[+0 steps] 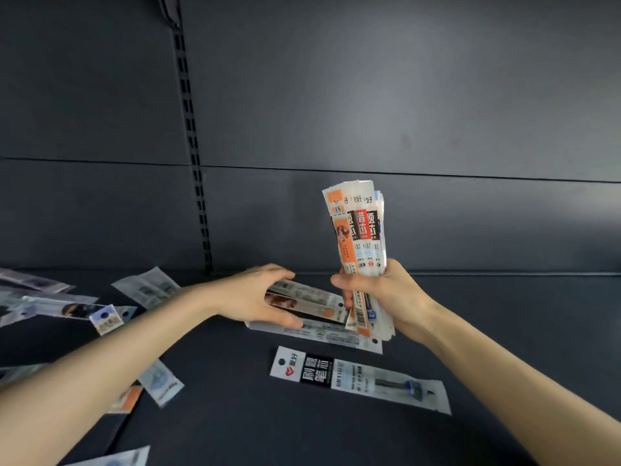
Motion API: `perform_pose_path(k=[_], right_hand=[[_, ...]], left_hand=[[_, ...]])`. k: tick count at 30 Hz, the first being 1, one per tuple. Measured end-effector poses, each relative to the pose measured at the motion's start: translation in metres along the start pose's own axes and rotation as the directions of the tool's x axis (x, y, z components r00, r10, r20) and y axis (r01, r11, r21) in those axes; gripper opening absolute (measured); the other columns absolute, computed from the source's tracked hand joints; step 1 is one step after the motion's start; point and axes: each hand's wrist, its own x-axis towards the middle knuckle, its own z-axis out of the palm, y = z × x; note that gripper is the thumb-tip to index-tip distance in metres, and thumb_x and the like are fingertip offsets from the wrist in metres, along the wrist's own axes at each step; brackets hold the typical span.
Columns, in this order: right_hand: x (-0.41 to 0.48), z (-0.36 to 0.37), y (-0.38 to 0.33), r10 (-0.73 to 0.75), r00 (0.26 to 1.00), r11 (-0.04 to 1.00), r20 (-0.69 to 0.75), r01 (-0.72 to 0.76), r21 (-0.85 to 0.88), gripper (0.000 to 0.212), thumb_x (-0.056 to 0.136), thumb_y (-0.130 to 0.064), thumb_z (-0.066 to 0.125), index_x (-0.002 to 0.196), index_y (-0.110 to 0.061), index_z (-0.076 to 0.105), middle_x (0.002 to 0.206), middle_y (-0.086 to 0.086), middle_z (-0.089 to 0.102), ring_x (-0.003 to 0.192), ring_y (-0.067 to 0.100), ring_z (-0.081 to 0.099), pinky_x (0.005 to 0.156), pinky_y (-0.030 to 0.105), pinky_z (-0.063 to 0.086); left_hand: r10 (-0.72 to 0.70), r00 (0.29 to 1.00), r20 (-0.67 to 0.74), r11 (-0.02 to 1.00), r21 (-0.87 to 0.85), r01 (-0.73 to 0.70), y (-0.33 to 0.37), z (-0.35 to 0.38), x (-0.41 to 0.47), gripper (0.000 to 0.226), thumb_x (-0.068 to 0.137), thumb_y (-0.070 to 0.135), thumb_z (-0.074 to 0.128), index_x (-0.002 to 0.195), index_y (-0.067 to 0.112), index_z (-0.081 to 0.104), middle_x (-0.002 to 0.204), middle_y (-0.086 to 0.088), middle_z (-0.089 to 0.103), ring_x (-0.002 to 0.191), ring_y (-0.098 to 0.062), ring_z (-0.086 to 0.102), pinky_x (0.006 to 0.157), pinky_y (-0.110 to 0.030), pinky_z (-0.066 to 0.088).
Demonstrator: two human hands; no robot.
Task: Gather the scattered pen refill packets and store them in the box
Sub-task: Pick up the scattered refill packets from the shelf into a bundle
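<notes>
Dark shelf (235, 415) bears loose packets (359, 378); right hand (386, 297) grips bundle (359, 230).

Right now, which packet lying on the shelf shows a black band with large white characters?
The lone packet lying in front of the right hand, closest to the person. The other loose packets show pale or orange print, no such band.
</notes>
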Motion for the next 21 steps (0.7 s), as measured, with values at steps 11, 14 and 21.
perform_pose_path(k=[11,14,21], right_hand=[[0.007,0.017,0.005,0.049,0.992,0.993,-0.113,-0.060,-0.098,0.010,0.081,-0.007,0.070,0.077,-0.007,0.060,0.064,0.004,0.062,0.060,0.013,0.061,0.062,0.022,0.053],[0.006,0.016,0.005,0.050,0.992,0.992,-0.113,-0.062,-0.107,0.008,0.081,-0.007,0.070,0.078,-0.009,0.063,0.067,0.003,0.066,0.064,0.013,0.066,0.064,0.024,0.054],[0.006,0.016,0.004,0.041,0.994,0.988,-0.106,-0.056,-0.146,0.019,0.081,-0.009,0.069,0.099,-0.016,0.069,0.105,0.003,0.073,0.099,0.015,0.067,0.085,0.029,0.052]], left_hand=[[0.171,0.985,-0.014,0.985,0.007,-0.171,-0.016,-0.002,0.017,0.040,0.074,0.048,0.073,0.104,0.024,0.063,0.104,0.006,0.054,0.095,-0.008,0.050,0.082,-0.022,0.041],[0.209,0.978,0.002,0.978,0.017,-0.209,-0.017,0.001,0.016,0.036,0.080,0.045,0.069,0.103,0.019,0.061,0.104,0.006,0.052,0.087,-0.002,0.046,0.070,-0.016,0.037],[0.209,0.978,-0.002,0.977,0.043,-0.209,-0.010,-0.004,0.011,0.028,0.082,0.043,0.067,0.091,0.018,0.060,0.083,0.000,0.062,0.067,-0.012,0.049,0.056,-0.027,0.033]])
